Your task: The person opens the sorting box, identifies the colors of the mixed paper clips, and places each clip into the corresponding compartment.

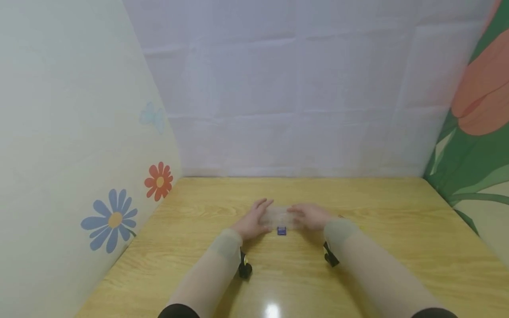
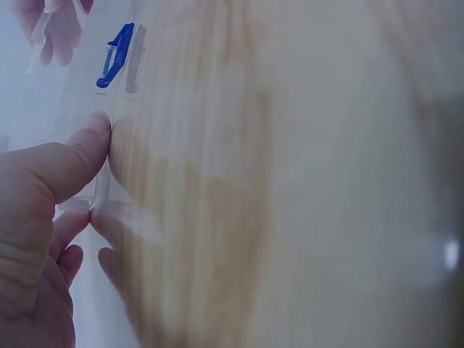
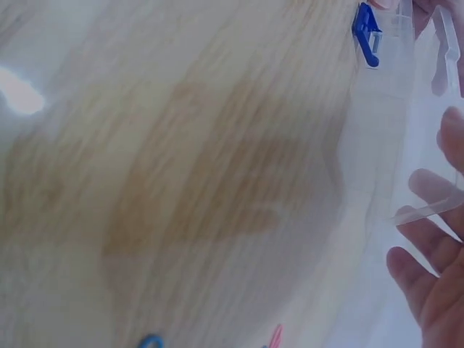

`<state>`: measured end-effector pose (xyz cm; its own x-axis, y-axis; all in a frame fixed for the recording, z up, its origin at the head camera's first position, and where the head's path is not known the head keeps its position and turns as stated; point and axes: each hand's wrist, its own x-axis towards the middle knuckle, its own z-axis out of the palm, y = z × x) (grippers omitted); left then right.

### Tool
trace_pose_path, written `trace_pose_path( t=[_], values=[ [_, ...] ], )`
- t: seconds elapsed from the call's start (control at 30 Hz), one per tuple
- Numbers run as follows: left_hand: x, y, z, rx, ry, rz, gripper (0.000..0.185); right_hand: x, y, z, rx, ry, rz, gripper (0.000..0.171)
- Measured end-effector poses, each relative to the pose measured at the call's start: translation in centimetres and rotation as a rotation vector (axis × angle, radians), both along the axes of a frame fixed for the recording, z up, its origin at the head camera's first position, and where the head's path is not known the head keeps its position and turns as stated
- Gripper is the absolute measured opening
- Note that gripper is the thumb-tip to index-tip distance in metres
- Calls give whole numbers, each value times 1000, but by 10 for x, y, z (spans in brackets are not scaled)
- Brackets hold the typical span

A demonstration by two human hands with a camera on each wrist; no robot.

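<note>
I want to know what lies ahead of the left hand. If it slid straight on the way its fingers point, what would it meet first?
Probably only bare table, then the back wall. The left hand already grips the clear plastic box at its side; depth is unclear.

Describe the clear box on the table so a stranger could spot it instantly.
On the wooden table, look between the left hand and right hand. There sits a clear plastic box, set apart by the small blue latch on its near side.
</note>
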<state>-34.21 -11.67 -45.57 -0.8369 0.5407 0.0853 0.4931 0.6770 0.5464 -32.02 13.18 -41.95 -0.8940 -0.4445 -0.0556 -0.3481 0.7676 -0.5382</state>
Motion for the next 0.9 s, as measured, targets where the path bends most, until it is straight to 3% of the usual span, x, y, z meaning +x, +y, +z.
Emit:
trace_pose_path(
  t=[0.27, 0.5, 0.8, 0.9],
  values=[
    [-2, 0, -5, 50, -27, 59, 98, -3, 1, 4, 13, 59, -24, 35],
    [-2, 2, -4, 95, -47, 90, 116, -5, -4, 7, -30, 137, -140, 28],
    [-1, 3, -3, 117, -41, 114, 124, -7, -9, 11, -24, 391, -191, 20],
    [-1, 3, -4, 112, -36, 116, 125, -7, -9, 11, -39, 435, -215, 21]
  ],
)
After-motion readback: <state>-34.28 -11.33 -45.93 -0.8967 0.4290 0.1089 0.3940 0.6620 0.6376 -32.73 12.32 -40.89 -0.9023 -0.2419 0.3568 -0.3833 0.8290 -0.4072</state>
